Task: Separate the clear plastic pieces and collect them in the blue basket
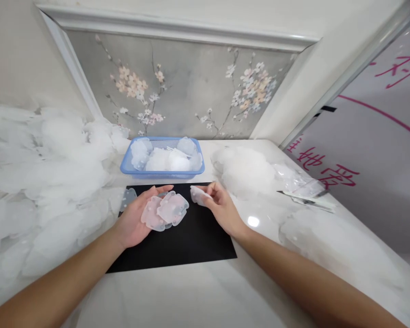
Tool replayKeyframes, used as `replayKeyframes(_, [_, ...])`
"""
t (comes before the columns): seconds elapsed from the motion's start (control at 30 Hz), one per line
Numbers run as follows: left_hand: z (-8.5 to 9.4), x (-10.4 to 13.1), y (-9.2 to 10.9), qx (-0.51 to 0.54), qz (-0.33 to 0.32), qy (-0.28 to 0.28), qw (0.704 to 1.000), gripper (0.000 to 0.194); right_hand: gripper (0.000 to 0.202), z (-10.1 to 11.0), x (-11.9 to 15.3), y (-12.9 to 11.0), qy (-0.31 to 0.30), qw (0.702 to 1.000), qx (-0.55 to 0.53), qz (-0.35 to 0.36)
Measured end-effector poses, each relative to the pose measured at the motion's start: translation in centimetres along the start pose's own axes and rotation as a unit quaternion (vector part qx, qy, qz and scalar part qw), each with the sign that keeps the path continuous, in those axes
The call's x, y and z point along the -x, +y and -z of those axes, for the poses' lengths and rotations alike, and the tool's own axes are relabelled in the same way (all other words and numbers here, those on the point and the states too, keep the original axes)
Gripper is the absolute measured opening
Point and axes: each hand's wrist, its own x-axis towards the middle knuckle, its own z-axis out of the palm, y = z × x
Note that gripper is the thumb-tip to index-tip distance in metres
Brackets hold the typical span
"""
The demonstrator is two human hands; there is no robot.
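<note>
My left hand [136, 222], palm turned up, holds a few thin translucent plastic pieces [172, 208] with wavy edges and small raised dots. They overlap across its palm and fingers. To the right, my right hand [222, 205] pinches a similar frosted piece [198, 196] between thumb and fingers; whether it is one or several stacked, I cannot tell. Both hands are above a black mat [194, 241]. One more translucent piece [128, 199] shows at the mat's upper left corner, partly behind my left hand.
Behind the mat stands a blue plastic basket [162, 174] with frosted pieces in it. A large heap of such pieces [51, 182] covers the left side, a smaller pile [248, 171] lies right. Clear plastic bags [299, 180] lie near the whiteboard [372, 123].
</note>
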Motion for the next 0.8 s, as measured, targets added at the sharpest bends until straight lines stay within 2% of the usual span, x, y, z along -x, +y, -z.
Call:
replayKeyframes(0.07, [-0.1,0.1,0.0,0.002,0.006,-0.009,1.0,0.038,0.028,0.1,0.1,0.0,0.041,0.998,0.033,0.039])
replayKeyframes(0.17, [-0.1,0.2,-0.1,0.008,0.014,-0.013,1.0,0.041,0.008,0.2,0.6,0.0,0.078,0.981,0.121,0.128])
replayKeyframes(0.2, [-0.2,0.2,-0.1,0.011,0.014,-0.015,1.0,0.041,0.016,0.2,0.9,0.0,0.066,0.97,0.16,0.168])
replayKeyframes(0.23, [-0.2,0.2,-0.2,0.014,0.013,-0.018,1.0,0.041,0.027,0.1,1.2,0.0,0.033,0.957,0.199,0.207])
replayKeyframes(0.3, [-0.3,0.2,-0.3,0.025,0.005,-0.028,0.999,0.041,0.042,-0.3,1.6,0.0,-0.078,0.923,0.269,0.265])
replayKeyframes(0.37, [-0.5,0.2,-0.4,0.037,-0.004,-0.041,0.998,0.041,0.042,-0.8,1.9,0.1,-0.184,0.887,0.318,0.279])
replayKeyframes(0.4, [-0.6,0.3,-0.4,0.043,-0.006,-0.047,0.998,0.041,0.04,-1.0,1.9,0.1,-0.215,0.875,0.334,0.277])
replayKeyframes(0.43, [-0.6,0.3,-0.5,0.048,-0.007,-0.052,0.997,0.042,0.042,-1.1,1.9,0.1,-0.227,0.87,0.342,0.271])
replayKeyframes(0.5, [-0.7,0.4,-0.6,0.05,-0.006,-0.058,0.997,0.041,0.049,-1.3,1.7,0.1,-0.219,0.883,0.331,0.251])
replayKeyframes(0.57, [-0.7,0.5,-0.8,0.04,-0.003,-0.064,0.997,0.043,0.04,-1.2,1.4,0.0,-0.186,0.919,0.281,0.206])
replayKeyframes(0.6, [-0.6,0.5,-0.9,0.03,0.0,-0.067,0.997,0.05,0.033,-1.0,1.3,-0.1,-0.159,0.941,0.245,0.169])
replayKeyframes(0.7, [-0.5,0.4,-1.1,-0.015,0.002,-0.054,0.998,0.073,0.034,-0.6,0.8,-0.1,-0.07,0.993,0.087,0.041])
replayKeyframes(0.8, [-0.5,0.3,-0.9,-0.065,-0.035,0.008,0.997,0.065,0.034,-0.1,0.2,0.1,-0.03,0.992,-0.104,-0.063])
